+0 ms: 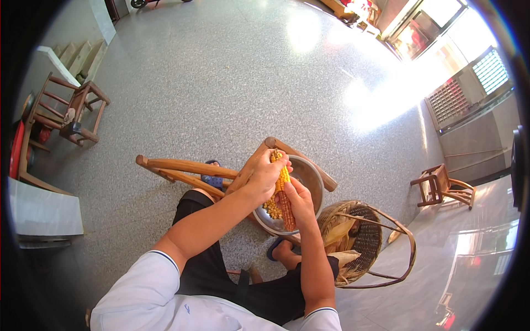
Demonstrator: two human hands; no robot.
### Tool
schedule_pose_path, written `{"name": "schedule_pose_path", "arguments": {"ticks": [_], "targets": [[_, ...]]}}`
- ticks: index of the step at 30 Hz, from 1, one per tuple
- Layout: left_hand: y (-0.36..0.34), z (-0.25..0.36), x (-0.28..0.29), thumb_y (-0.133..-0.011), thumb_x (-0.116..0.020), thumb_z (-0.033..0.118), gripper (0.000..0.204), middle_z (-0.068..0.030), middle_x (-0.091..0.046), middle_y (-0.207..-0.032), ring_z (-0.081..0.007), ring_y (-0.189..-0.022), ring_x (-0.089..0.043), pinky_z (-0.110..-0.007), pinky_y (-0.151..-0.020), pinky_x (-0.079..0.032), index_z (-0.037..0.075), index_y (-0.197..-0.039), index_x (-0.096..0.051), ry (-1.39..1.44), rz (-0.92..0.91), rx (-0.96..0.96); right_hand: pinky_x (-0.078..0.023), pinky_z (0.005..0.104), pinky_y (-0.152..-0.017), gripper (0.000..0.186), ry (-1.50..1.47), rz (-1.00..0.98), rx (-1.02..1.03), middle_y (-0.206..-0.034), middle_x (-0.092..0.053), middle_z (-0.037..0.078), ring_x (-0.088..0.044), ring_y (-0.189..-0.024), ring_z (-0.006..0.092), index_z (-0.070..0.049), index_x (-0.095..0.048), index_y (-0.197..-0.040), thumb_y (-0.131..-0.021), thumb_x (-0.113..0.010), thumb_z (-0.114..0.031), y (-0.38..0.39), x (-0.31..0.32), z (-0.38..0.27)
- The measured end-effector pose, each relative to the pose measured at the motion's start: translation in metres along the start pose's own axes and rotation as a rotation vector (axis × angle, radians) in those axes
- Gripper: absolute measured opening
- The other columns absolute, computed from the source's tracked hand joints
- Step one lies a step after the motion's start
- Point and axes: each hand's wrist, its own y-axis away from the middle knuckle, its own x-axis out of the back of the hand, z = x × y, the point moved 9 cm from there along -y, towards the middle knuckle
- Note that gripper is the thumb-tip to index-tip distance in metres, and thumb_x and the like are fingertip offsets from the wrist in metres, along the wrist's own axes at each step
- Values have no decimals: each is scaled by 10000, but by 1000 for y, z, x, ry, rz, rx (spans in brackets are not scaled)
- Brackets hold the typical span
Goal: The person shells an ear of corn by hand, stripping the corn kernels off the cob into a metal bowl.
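Note:
Over a round metal basin (318,179), I hold a corn cob (282,179) between both hands. Yellow kernels cover its upper stretch, while the lower stretch looks reddish and stripped; whether that is a second, bare cob I cannot tell. My left hand (266,175) is closed round the upper, yellow part. Lower down, my right hand (300,202) grips the cob from the right, its thumb along the side. Loose yellow kernels (271,209) lie in the basin below, partly hidden by my hands and the cob.
Wooden poles of a frame (187,165) run beside and behind the basin. A woven basket (367,234) with a tall handle and corn husks (339,231) stands at the right by my leg. Small wooden chairs stand at left (83,113) and right (436,185).

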Motion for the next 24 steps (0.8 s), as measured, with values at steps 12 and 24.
{"name": "schedule_pose_path", "arguments": {"ticks": [12, 24], "targets": [[2, 4, -2, -926, -592, 79, 159, -92, -588, -888, -183, -777, -606, -309, -689, -536, 36, -1047, -497, 6, -6, -8, -504, 216, -588, 334, -123, 52, -51, -860, -630, 54, -608, -694, 93, -5, -544, -1199, -1012, -448, -265, 0, 3, -2], [0, -4, -1, -936, -574, 98, 150, -102, -582, -916, -189, -809, -599, -324, -716, -532, 43, -1053, -498, 12, -17, 18, -486, 211, -584, 306, -19, 49, -26, -816, -611, 29, -578, -667, 77, -21, -562, -1140, -1015, -454, -278, 0, 2, 2]]}}
